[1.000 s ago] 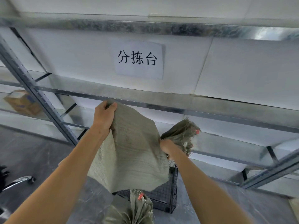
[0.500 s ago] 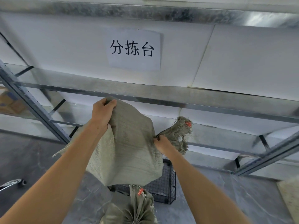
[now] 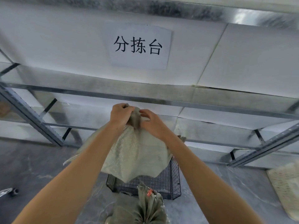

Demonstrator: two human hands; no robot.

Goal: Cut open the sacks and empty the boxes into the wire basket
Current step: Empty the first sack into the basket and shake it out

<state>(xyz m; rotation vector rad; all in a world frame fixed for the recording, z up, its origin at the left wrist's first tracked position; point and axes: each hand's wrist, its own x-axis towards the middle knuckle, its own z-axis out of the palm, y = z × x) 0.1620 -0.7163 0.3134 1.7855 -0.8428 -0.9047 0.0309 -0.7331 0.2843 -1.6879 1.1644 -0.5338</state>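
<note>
- Head view: both my bare arms reached up and forward, in front of a metal shelving rack and a white wall with a paper sign.
- My left hand gripped the bunched top of a grey-green woven sack, fingers curled round the cloth.
- My right hand sat just beside it against the same bunch, fingers bent. I could not tell whether it pinched the cloth or only touched it.
- The sack hung limp below my hands, its lower edge draped over the black wire basket on the floor. What lay inside the basket was hidden.
- A second sack, its neck gathered and bound with a red tie, stood on the floor between me and the basket.
- I judged this to be the emptying step: the held sack looked slack, likely with little or nothing left inside.
- The next move probably called for laying this sack aside, clear of the basket, then cutting open the tied neck of the second sack.
</note>
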